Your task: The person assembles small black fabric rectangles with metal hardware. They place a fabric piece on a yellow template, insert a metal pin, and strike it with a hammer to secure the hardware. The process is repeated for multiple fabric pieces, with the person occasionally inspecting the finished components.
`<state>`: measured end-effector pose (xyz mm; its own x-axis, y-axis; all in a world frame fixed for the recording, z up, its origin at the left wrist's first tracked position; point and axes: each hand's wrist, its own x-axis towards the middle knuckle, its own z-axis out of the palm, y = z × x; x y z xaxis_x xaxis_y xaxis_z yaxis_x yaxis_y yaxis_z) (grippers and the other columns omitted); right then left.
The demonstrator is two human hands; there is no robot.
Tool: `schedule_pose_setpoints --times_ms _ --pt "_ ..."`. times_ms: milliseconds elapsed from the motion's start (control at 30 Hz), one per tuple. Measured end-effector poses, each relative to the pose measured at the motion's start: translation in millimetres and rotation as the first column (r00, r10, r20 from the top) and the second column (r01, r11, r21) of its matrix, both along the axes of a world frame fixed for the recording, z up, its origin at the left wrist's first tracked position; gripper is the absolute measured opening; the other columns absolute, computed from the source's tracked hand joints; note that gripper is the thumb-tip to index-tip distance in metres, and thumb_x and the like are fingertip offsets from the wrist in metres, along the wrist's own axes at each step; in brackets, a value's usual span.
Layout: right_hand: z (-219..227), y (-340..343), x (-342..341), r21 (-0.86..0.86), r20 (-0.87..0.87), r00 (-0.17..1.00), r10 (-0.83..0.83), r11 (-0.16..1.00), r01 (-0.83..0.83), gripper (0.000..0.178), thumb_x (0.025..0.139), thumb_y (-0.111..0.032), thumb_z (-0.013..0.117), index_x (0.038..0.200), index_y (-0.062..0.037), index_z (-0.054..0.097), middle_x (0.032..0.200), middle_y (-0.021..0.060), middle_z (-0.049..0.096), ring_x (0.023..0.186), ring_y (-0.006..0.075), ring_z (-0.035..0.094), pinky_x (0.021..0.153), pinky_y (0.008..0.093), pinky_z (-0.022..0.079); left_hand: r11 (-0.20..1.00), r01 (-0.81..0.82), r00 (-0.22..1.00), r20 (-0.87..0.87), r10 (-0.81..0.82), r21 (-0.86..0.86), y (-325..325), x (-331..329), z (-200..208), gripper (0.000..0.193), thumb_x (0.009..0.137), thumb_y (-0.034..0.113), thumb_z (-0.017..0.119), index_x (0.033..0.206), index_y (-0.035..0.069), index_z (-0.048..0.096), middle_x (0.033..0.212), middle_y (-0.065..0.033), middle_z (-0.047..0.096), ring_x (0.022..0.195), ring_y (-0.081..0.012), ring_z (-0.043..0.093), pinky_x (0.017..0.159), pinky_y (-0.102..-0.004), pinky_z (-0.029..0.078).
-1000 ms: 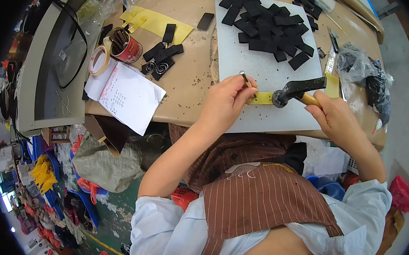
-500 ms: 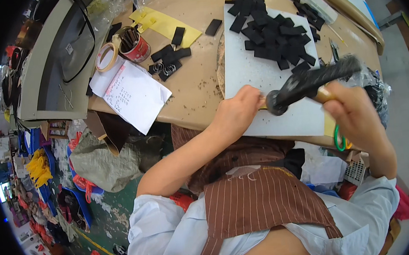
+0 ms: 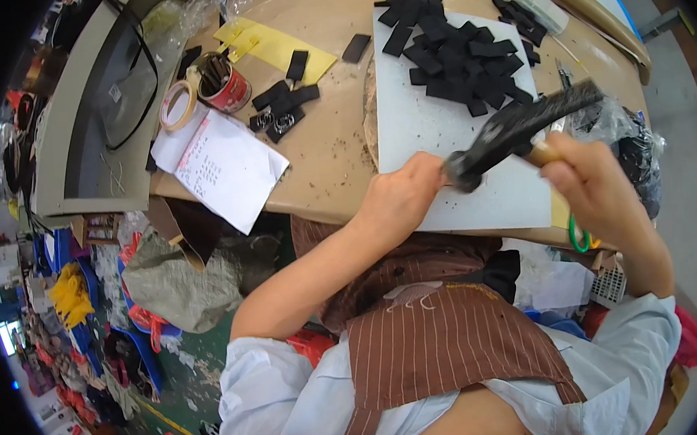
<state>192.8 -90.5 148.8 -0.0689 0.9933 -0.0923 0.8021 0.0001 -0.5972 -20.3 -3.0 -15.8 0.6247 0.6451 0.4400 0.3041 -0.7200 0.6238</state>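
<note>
Since the frame of one second ago, the hammer (image 3: pixel 512 132) has swung along with the right hand (image 3: pixel 592 172); its black head now slants from 8 o'clock up to 2 o'clock. The left hand (image 3: pixel 405 199) has curled more tightly, and the slim metal rod visible in it then is now out of sight.

Condition of the hands: right fingers clamped around the hammer's wooden handle (image 3: pixel 544 154); left fingers drawn together, their contents impossible to tell (the back of the hand faces the camera). Motion blur affects the hammer and the right hand. Contact between the hammer and anything below it cannot be determined.

Position, taking the hammer as clock centre: it appears over the white board (image 3: pixel 489 208), its round striking end just beside the left fingers. Left hand at 8 o'clock, right hand at 4. A heap of black strips (image 3: pixel 467 60) lies at 11 o'clock, on the board. A green loop handle (image 3: pixel 576 236) shows at 5 o'clock, near the table's edge. At 3 o'clock rests a clear plastic bag with dark contents (image 3: pixel 637 157). A handwritten notepad (image 3: pixel 236 173) lies at 9 o'clock, well apart; a red can (image 3: pixel 236 93), filled with slender tools, stands between 9 and 10.
</note>
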Motion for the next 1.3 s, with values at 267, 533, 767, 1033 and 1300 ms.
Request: schedule_pose_setpoints --times_ms 267,533,767,1033,1300 --pt "-92.1 -92.3 131.2 0.288 0.315 0.691 -0.651 0.759 0.584 0.024 0.096 -0.024 0.059 0.096 0.0 0.06 0.066 0.0022 0.052 0.059 0.0118 0.047 0.055 0.0297 0.041 0.526 0.26 0.877 0.426 0.222 -0.81 24.3 12.3 32.8 0.015 0.101 0.014 0.048 0.097 0.001 0.041 0.084 -0.0093 0.061 0.083 -0.0224 0.069 0.072 -0.0342 0.056" --pt "-107.0 -57.4 64.9 0.498 0.184 0.862 -0.472 0.801 0.332 0.03 0.082 -0.015 0.07 0.109 -0.004 0.066 0.103 0.0102 0.063 0.1 0.0282 0.057 0.089 0.036 0.045 0.96 0.196 0.977 -0.04 -0.208 -0.2 16.1 -12.9 24.8 0.031 0.085 0.003 0.067 0.099 0.0 0.04 0.11 -0.0143 0.065 0.116 -0.0343 0.058 0.104 -0.0503 0.039" --pt "-124.1 17.3 -13.6 0.366 -0.022 1.0 0.007 0.93 0.002 0.023 0.074 -0.006 0.073 0.096 -0.005 0.067 0.098 0.0085 0.06 0.095 0.0287 0.052 0.082 0.0374 0.046 0.983 0.144 0.978 -0.135 -0.158 -0.111 6.4 -6.1 5.3 0.039 0.077 0.004 0.074 0.104 0.001 0.047 0.109 -0.0077 0.065 0.112 -0.03 0.06 0.109 -0.0528 0.032" --pt "-143.8 -29.5 59.0 0.377 -0.463 0.873 -0.153 0.857 0.35 0.011 0.081 0.001 0.065 0.089 -0.0038 0.062 0.104 0.0096 0.066 0.11 0.0286 0.059 0.099 0.0395 0.042 0.997 0.013 1.0 -0.016 -0.014 -0.075 24.7 -13.2 10.8 0.034 0.076 0.004 0.076 0.09 0.003 0.045 0.101 -0.0073 0.07 0.067 -0.0227 0.058 0.065 -0.0343 0.048" --pt "-194.5 -76.6 35.6 0.339 -0.832 0.539 -0.129 0.651 0.679 0.004 0.091 -0.009 0.059 0.095 -0.0069 0.058 0.101 0.011 0.067 0.11 0.0304 0.059 0.108 0.0488 0.029 0.965 -0.241 0.969 0.023 0.245 -0.106 64.4 -38.1 14.1 0.041 0.078 0.007 0.075 0.082 0.006 0.034 0.107 -0.0113 0.071 0.072 -0.0199 0.061 0.062 -0.029 0.046"
